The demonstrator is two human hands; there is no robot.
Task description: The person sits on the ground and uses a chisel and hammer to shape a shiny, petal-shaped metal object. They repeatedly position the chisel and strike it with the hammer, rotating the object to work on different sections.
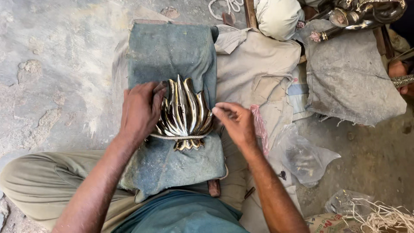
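Observation:
A shiny metal ornament (pixel 186 113), shaped like a fan of pointed leaves, lies on a dusty blue-green cloth pad (pixel 172 51) in front of me. A thin cord (pixel 179 137) runs across its narrow base. My left hand (pixel 140 110) presses flat on the ornament's left side. At the ornament's right edge is my right hand (pixel 235 121), fingertips pinched together by the metal; whether they hold a small tool I cannot tell. A strip of pink plastic (pixel 260 127) hangs beside that hand.
Grey and beige cloths (pixel 258 64) cover the ground to the right. A clear plastic bag (pixel 304 157) lies lower right, loose string (pixel 379 215) at the corner. Polished metal pieces (pixel 358 15) rest top right, where another person's hand (pixel 399 73) holds a patterned rod.

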